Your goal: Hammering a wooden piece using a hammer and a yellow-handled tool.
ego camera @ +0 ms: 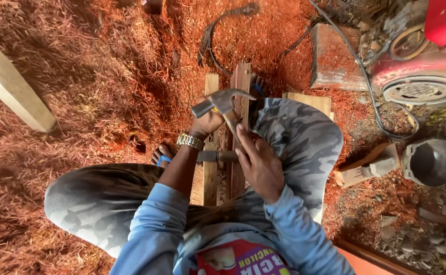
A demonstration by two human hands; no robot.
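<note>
Reddish sawdust and wood shavings (95,76) carpet the ground of this outdoor work spot, and the person squats low over it, knees in grey camouflage trousers spread to either side so the work sits between them. Nearest the body, the right hand (257,164) lies with fingers extended along a narrow reddish wooden slat (239,153), apparently pressing it down to keep it from shifting; it is not clenched around anything. Just beyond, the left hand (206,124), wristwatch on, is wrapped tightly around a claw hammer (223,102) near its head, the steel head lifted over the slat. A paler plank (211,173) lies alongside, and a sandalled foot (163,155) rests beside it. Farther off lie a black cable (365,76), a grey metal pot (431,162) and a red machine (422,66).
</note>
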